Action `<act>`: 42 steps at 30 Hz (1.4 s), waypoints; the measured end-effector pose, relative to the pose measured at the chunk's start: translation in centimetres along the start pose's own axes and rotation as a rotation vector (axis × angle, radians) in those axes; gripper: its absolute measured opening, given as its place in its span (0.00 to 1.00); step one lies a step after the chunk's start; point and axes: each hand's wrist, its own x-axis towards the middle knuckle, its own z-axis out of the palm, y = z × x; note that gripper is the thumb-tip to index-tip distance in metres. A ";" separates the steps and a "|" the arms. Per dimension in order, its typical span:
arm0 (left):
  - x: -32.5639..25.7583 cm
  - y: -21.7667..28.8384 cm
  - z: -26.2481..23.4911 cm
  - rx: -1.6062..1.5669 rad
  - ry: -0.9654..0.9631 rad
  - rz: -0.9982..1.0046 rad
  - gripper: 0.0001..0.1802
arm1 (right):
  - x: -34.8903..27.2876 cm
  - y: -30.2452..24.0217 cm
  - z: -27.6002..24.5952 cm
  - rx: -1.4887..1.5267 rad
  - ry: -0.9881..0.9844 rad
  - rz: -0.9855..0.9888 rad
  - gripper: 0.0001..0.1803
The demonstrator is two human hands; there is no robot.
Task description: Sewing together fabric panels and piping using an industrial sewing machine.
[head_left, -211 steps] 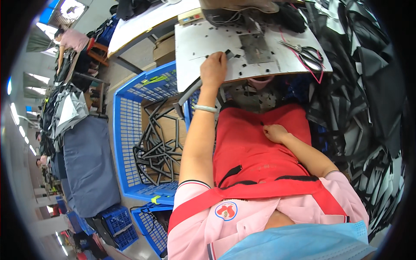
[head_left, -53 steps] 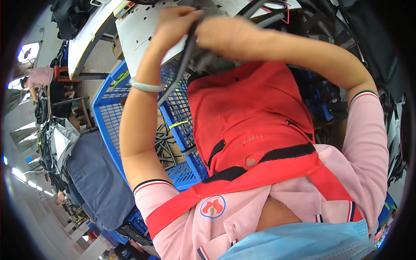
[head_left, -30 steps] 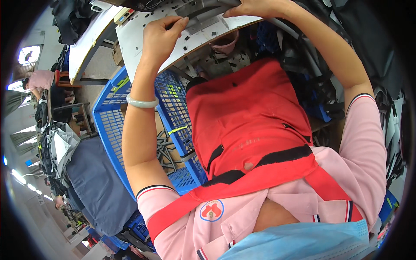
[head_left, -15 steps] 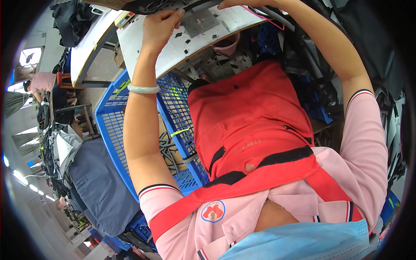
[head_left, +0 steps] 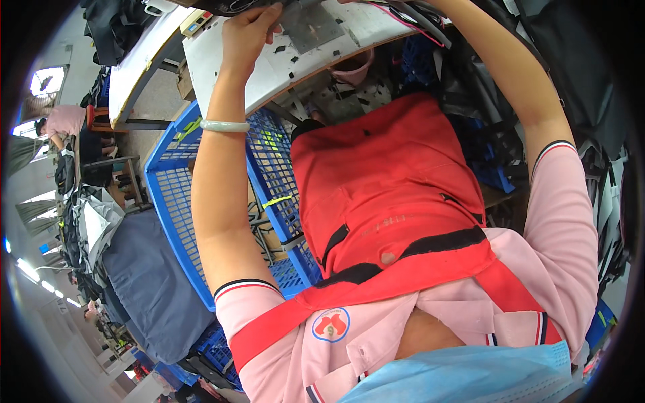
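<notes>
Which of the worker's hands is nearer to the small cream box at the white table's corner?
Left. The left hand is a little to the right of the cream box; the right hand, mostly cut off by the picture's top edge, is farther right.

L arm (head_left: 222, 181) reaches up nearly straight, wrist just short of table's (head_left: 295, 84) near L corner; L hand (head_left: 246, 33) is over the table's L part, thumb & index tips pinched tog., other fingers curled. R arm (head_left: 524, 74) is bent at elbow, forearm slanting up & inward twd table's R end. R hand (head_left: 345, 1) nearly all cut off at top, grip can't be seen.
</notes>
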 end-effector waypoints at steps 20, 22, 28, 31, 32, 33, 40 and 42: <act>-7.2 0.3 1.3 -0.085 -0.444 -0.338 0.21 | -6.2 -2.9 6.9 -0.156 -0.160 -0.259 0.18; -8.4 0.1 0.6 -0.094 -0.513 -0.514 0.21 | -5.6 -1.3 3.9 -0.150 -0.288 -0.081 0.34; -7.2 2.6 0.8 0.308 -0.179 0.050 0.19 | -5.4 -1.9 1.0 -0.102 -0.260 -0.035 0.36; -5.0 3.0 0.9 0.211 -0.104 0.138 0.19 | -4.0 -0.6 0.2 0.030 -0.166 -0.106 0.36; -4.4 3.3 0.7 0.206 -0.113 0.067 0.18 | -4.4 0.4 -0.9 0.210 -0.201 -0.268 0.35; -3.9 3.1 0.6 0.211 -0.113 0.069 0.18 | -4.0 0.2 -0.9 0.212 -0.197 -0.270 0.35; -1.9 2.2 0.1 0.057 -0.067 -0.087 0.15 | -1.3 0.0 -0.4 0.016 -0.185 0.027 0.35; -1.2 1.9 -0.2 0.041 -0.078 -0.112 0.15 | -0.5 0.5 -0.1 0.005 -0.142 -0.030 0.36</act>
